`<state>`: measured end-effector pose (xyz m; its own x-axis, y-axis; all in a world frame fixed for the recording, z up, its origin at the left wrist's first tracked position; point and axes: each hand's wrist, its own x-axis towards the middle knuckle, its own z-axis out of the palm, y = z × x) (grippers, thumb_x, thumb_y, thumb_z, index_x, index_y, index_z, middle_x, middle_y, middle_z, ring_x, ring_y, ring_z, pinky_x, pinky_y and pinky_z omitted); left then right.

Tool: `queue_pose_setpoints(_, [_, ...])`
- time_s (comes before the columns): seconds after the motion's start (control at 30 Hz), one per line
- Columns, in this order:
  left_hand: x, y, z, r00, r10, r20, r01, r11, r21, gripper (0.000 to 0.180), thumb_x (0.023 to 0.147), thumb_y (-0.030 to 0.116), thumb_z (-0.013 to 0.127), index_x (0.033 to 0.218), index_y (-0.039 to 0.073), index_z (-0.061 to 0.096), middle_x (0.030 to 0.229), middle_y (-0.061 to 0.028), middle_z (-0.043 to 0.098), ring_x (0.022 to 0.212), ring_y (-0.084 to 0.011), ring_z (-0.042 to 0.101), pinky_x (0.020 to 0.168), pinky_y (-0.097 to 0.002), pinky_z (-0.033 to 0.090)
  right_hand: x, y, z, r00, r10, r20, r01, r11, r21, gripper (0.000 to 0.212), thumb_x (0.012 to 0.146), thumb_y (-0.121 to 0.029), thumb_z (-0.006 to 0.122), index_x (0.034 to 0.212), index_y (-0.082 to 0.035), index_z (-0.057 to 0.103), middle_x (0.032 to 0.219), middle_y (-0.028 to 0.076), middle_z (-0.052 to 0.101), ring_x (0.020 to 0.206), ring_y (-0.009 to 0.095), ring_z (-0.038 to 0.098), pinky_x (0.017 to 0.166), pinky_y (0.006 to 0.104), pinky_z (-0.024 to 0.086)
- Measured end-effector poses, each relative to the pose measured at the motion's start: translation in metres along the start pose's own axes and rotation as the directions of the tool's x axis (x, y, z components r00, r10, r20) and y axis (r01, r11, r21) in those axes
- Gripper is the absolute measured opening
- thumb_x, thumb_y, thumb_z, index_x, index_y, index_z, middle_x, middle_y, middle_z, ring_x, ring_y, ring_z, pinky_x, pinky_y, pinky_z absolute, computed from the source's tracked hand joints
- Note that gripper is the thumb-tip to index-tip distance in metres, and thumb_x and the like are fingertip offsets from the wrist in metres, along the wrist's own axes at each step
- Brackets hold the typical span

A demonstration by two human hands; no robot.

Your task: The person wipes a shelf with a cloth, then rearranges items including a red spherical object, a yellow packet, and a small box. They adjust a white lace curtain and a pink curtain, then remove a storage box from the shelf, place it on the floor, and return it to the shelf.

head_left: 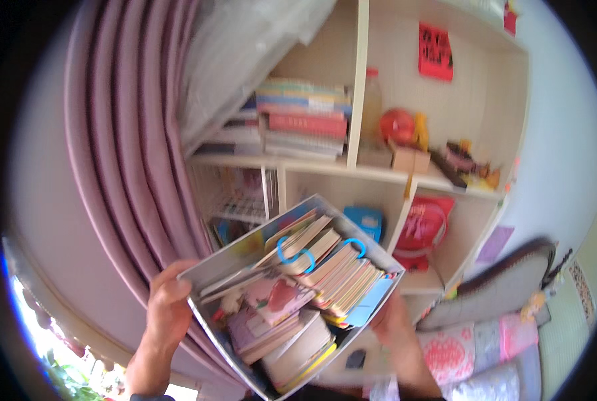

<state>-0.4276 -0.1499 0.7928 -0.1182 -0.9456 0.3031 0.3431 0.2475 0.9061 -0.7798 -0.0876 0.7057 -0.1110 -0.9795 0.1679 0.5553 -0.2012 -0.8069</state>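
An open, grey-lined box (228,262) full of small books hangs tilted in front of me, held between both hands. My left hand (167,304) grips its left corner, thumb over the rim. On the opposite side my right hand (397,337) holds the box from the right, its fingers partly hidden by the wall. Inside are a row of thin upright books (345,284), a pink-covered booklet (278,297) with a red shape, and thicker books (298,354) nearer me. A blue S-shaped hook (297,257) and another blue curved piece (356,247) lie on top.
Behind the box stands a cream shelf unit (360,87) with stacked books (305,120), a red round ornament (398,125), a blue container (364,222) and a red bag (422,230). A mauve curtain (128,147) hangs left. At right is a bed headboard (505,284) with pink bedding (452,354).
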Motion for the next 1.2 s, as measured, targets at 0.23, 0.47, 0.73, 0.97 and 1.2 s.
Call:
queue_pose_setpoints(0.23, [0.011,-0.115,0.0,0.938,-0.256,0.235,0.282,0.956,-0.08,0.056,0.079,0.022,0.069,0.124,-0.01,0.058,0.118,-0.0165,0.064,0.11,-0.025,0.06,0.099,-0.0363,0.044,-0.062,0.043,-0.074,0.982,0.094,-0.163,-0.088,0.995,0.038,0.072,0.099,-0.064,0.041,0.146,-0.01,0.04,0.139,0.01,0.055,0.12,0.025,0.06,0.092,0.0493,0.055])
queue_pose_setpoints(0.47, [0.018,-0.238,-0.002,0.799,-0.465,0.382,0.478,0.876,0.067,0.058,0.081,0.026,0.067,0.127,-0.008,0.057,0.127,-0.018,0.062,0.119,-0.0274,0.058,0.104,-0.0368,0.042,-0.105,0.11,-0.129,0.859,0.355,-0.37,-0.332,0.935,0.126,0.058,0.101,-0.048,0.05,0.144,-0.01,0.041,0.134,0.009,0.056,0.122,0.026,0.055,0.095,0.0505,0.052])
queue_pose_setpoints(0.73, [0.02,-0.317,-0.031,0.634,-0.573,0.519,0.484,0.818,0.311,0.067,0.084,0.038,0.07,0.132,-0.005,0.057,0.155,-0.0142,0.036,0.14,-0.0273,0.039,0.114,-0.0389,0.032,-0.16,0.222,-0.159,0.804,0.473,-0.361,-0.31,0.85,0.425,0.065,0.092,-0.032,0.061,0.147,-0.012,0.036,0.142,0.012,0.048,0.127,0.03,0.052,0.1,0.0516,0.05])
queue_pose_setpoints(0.97, [-0.05,-0.365,-0.045,0.395,-0.878,0.271,0.842,0.464,0.276,0.09,0.09,0.044,0.07,0.158,0.017,0.017,0.153,-0.0107,0.038,0.128,-0.0258,0.049,0.093,-0.0428,0.051,-0.181,0.246,-0.186,0.698,0.48,-0.531,-0.326,0.874,0.36,0.066,0.086,-0.024,0.06,0.147,-0.012,0.036,0.138,0.01,0.049,0.124,0.029,0.052,0.096,0.0511,0.05])
queue_pose_setpoints(1.2, [-0.086,-0.387,-0.027,0.333,-0.911,0.243,0.902,0.383,0.2,0.09,0.087,0.026,0.071,0.157,0.013,0.015,0.151,-0.0108,0.035,0.139,-0.028,0.037,0.105,-0.0482,0.043,-0.161,0.232,-0.203,0.679,0.433,-0.594,-0.441,0.886,0.142,0.072,0.081,-0.016,0.056,0.149,-0.011,0.032,0.133,0.012,0.045,0.12,0.028,0.052,0.096,0.0485,0.05])
